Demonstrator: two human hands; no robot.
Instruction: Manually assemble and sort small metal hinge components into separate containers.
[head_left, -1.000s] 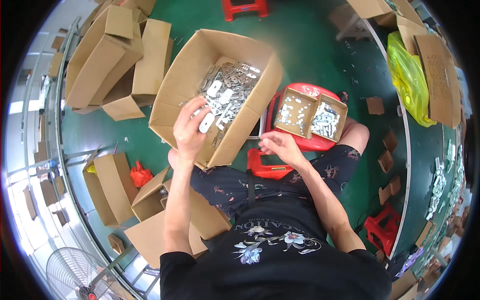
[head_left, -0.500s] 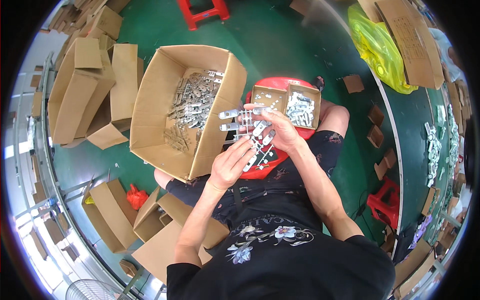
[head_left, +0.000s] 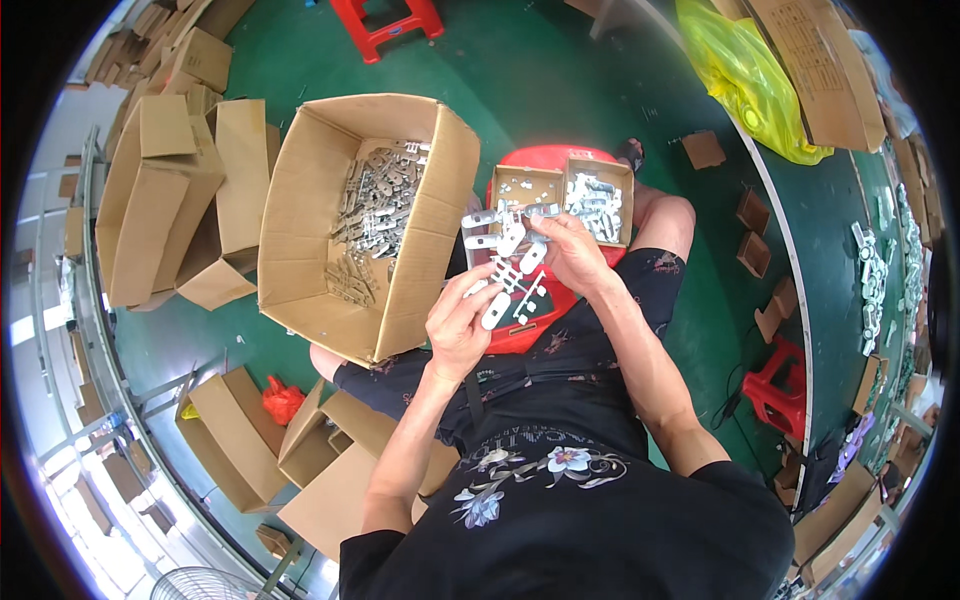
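Note:
Over a red stool (head_left: 540, 335) my two hands hold silvery cast metal parts joined by thin branching runners. My left hand (head_left: 460, 325) is closed, its fingertips pinching the nearer runner piece (head_left: 508, 275), from which rounded oblong tabs and a thin bar with small nubs stick out. Closed too, my right hand (head_left: 580, 258) grips the farther cluster of tabs (head_left: 485, 230) between thumb and fingers. The two pieces overlap, and I cannot tell whether they are joined. On the stool's far part stand two small cardboard trays: one holds a few small bits (head_left: 527, 188), the other a heap of silvery parts (head_left: 597, 205).
A big cardboard box (head_left: 425, 240) at left holds a pile of metal pieces (head_left: 380, 205). Empty cartons (head_left: 240, 180) stand beyond it, more cartons (head_left: 230, 440) lie near left. Red stools (head_left: 775, 390), a yellow-green bag (head_left: 745, 85) and a green worktable (head_left: 835, 300) are around.
My hands have drawn slightly apart, the left moving a little nearer to me. The metal pieces have tilted and spread. The view has shifted slightly.

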